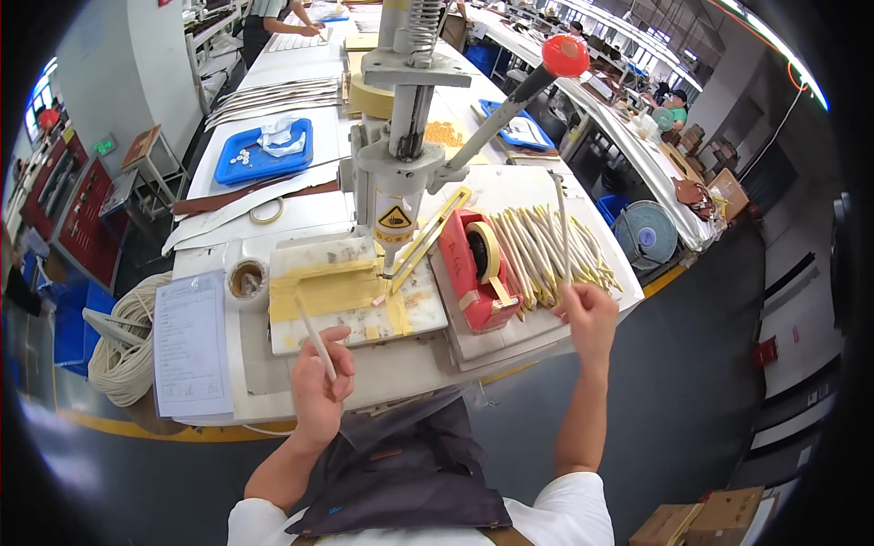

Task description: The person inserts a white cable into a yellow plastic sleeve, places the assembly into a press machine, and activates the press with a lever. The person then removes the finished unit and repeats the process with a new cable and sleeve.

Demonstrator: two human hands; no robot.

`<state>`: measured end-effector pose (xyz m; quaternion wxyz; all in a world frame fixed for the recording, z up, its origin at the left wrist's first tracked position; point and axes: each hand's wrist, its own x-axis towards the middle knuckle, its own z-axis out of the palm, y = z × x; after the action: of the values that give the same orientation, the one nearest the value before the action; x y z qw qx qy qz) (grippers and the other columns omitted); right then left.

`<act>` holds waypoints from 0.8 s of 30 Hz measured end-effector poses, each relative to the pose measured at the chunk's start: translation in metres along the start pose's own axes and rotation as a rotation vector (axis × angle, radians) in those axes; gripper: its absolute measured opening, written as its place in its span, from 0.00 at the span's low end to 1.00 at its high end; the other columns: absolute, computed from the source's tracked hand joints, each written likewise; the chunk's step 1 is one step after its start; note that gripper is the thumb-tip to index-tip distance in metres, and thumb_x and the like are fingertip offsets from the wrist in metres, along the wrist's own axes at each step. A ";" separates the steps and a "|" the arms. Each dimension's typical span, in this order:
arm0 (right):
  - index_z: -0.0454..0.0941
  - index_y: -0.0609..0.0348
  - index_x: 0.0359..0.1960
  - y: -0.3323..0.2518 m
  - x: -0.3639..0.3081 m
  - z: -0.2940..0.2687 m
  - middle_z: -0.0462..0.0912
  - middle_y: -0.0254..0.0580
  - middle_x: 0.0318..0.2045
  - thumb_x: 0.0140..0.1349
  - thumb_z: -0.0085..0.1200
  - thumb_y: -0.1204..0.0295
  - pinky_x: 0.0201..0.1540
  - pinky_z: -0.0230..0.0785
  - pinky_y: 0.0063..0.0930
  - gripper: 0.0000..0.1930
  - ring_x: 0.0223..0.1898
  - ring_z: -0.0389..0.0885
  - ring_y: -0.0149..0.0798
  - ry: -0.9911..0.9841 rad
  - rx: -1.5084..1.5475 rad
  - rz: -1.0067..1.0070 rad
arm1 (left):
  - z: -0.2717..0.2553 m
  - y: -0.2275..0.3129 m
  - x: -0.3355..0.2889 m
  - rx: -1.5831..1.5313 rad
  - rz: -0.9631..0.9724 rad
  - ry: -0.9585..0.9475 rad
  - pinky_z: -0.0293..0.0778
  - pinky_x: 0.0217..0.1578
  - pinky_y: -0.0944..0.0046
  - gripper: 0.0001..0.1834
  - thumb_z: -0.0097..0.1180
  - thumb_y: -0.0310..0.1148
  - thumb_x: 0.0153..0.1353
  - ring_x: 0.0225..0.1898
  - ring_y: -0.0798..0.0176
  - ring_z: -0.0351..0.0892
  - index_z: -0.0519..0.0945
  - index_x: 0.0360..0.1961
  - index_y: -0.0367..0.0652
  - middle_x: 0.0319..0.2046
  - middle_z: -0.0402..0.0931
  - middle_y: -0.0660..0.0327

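Observation:
My left hand [319, 387] is closed around a slim pale stick [315, 338], whose exact kind I cannot make out, over the front edge of the marble slab [428, 314]. Pinched upright in my right hand [590, 318] is a pale cord [564, 227], above the near end of a bundle of similar cords [537, 250] with yellowish ends. A hand press [391, 173] with a red-knobbed lever [565, 56] stands over the slab, which carries yellow tape [332, 293]. Between slab and bundle sits a red tape dispenser [460, 273] holding a roll of tape.
Left of the slab are a small round container [247, 280], a printed sheet [191, 350] and a coil of cord [123, 364]. Blue trays [232, 168] and leather strips [273, 194] lie farther back. A fan [645, 237] stands on the right. Other people work at distant tables.

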<state>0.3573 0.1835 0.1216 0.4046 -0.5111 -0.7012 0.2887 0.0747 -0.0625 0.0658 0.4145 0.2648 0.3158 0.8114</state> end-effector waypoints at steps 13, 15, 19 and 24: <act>0.86 0.59 0.40 0.020 0.067 0.016 0.87 0.50 0.36 0.62 0.64 0.60 0.41 0.77 0.47 0.14 0.34 0.85 0.52 0.254 -0.899 -0.399 | -0.017 -0.003 -0.005 0.554 -0.226 0.095 0.70 0.22 0.73 0.13 0.56 0.27 0.72 0.22 0.76 0.72 0.82 0.52 0.29 0.34 0.85 0.58; 0.84 0.62 0.43 -0.006 0.041 0.023 0.86 0.48 0.37 0.61 0.66 0.67 0.40 0.77 0.43 0.13 0.37 0.83 0.51 0.227 -0.634 -0.488 | -0.017 -0.003 -0.003 0.529 -0.270 0.075 0.72 0.24 0.74 0.15 0.59 0.29 0.71 0.23 0.78 0.72 0.83 0.54 0.32 0.37 0.87 0.60; 0.84 0.59 0.49 -0.079 -0.040 0.069 0.86 0.43 0.39 0.54 0.73 0.74 0.36 0.76 0.36 0.20 0.38 0.83 0.43 -0.503 0.313 -0.433 | -0.008 0.004 -0.011 0.545 -0.438 -0.034 0.73 0.26 0.74 0.15 0.59 0.31 0.72 0.25 0.78 0.74 0.82 0.54 0.32 0.37 0.88 0.59; 0.87 0.56 0.45 -0.075 -0.057 0.093 0.86 0.41 0.33 0.54 0.73 0.72 0.35 0.76 0.37 0.15 0.34 0.84 0.44 -0.899 0.107 -0.715 | -0.013 0.019 -0.026 0.652 -0.536 -0.170 0.75 0.29 0.73 0.15 0.62 0.32 0.71 0.29 0.76 0.79 0.84 0.53 0.34 0.37 0.88 0.60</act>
<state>0.2499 0.1068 0.1202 0.1647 -0.0480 -0.9178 0.3580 0.0692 -0.0964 0.0670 0.5298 0.3562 0.5781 0.5081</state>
